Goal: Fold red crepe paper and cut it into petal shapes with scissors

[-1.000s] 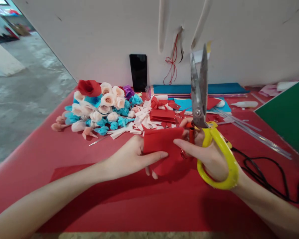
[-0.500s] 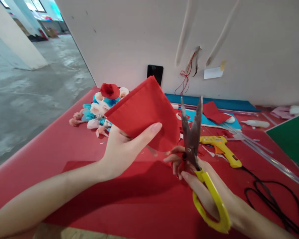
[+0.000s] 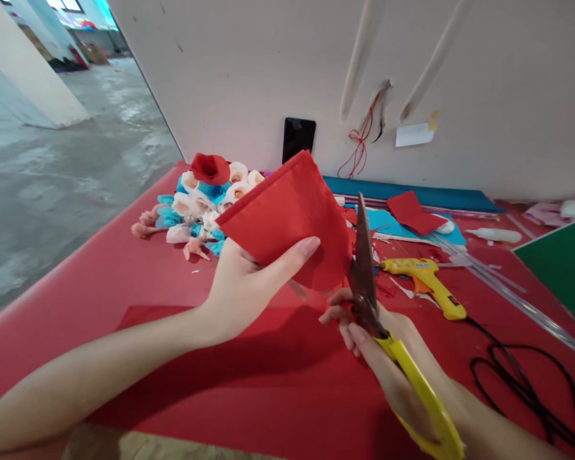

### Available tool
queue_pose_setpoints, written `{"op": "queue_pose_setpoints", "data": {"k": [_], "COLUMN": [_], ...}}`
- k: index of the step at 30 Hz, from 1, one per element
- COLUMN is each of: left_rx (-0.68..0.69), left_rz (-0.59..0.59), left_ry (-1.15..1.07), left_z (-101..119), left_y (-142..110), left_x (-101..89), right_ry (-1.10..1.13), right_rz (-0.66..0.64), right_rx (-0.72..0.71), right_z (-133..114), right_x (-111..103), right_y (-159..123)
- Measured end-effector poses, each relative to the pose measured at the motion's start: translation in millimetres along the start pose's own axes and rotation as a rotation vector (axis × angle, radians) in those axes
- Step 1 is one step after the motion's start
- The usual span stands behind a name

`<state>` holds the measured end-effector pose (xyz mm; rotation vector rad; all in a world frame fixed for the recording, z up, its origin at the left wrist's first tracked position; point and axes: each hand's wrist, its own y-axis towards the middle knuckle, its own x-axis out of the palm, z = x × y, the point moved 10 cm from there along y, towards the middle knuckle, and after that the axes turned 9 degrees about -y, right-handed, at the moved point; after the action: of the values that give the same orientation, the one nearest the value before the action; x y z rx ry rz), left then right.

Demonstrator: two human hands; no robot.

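Folded red paper [image 3: 287, 223] with one rounded side is pinched in my left hand [image 3: 242, 287], the thumb lying across its front and the fingers behind. My right hand [image 3: 388, 358] grips scissors [image 3: 367, 268] with yellow handles, blades pointing up. The blades stand at the paper's right, curved edge; one blade shows in full, the other is mostly hidden. Something small and red shows by my right fingers, too unclear to name. Under both hands a larger red sheet [image 3: 196, 367] lies on the red tabletop.
Paper flowers [image 3: 196, 198] in white, blue, pink and red lie at back left. A black phone [image 3: 298, 137] leans on the wall. At right are a yellow glue gun [image 3: 426, 281] with a black cord [image 3: 512, 364], clear glue sticks [image 3: 527, 303], a white bottle [image 3: 493, 235] and a green board [image 3: 565, 268].
My left hand raised and tilted the folded red paper. My right hand lowered the scissors, then brought their blades to the paper's curved edge. The view shifted, uncovering the glue gun.
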<state>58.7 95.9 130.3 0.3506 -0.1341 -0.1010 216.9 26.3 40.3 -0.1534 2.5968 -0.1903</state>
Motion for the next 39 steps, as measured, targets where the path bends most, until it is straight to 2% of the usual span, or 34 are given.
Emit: {"op": "queue_pose_setpoints", "data": {"k": [6,11,16,22,31,33,36,39], "left_rx": [0.039,0.024,0.035,-0.007,-0.049,-0.070,-0.078,-0.065], "left_rz": [-0.033,-0.038,-0.036,-0.034,-0.020,-0.021,-0.026,-0.030], "left_ry": [-0.023,-0.037,-0.095,-0.125,-0.231,-0.238,-0.248,-0.237], "left_z": [4,-2,-4,-7,-14,-18,-20,-17], "left_y": [-1,-2,-3,-4,-5,-5,-5,-1], "left_x": [5.1,5.1,5.8,7.3,6.0,5.6,4.9,4.0], "right_ry": [-0.097,-0.114,-0.135,-0.137,-0.116,-0.082,-0.073,-0.172], "right_rz": [0.006,-0.020,-0.021,-0.012,0.035,0.045,0.006,-0.028], "right_rx": [0.005,-0.017,-0.022,0.052,-0.113,-0.112,-0.093,-0.129], "right_z": [-5,-6,2,14,-13,-15,-16,-25], "right_x": [1,1,1,1,-7,-10,-13,-14], "right_y": [1,1,3,2,2,3,6,8]}}
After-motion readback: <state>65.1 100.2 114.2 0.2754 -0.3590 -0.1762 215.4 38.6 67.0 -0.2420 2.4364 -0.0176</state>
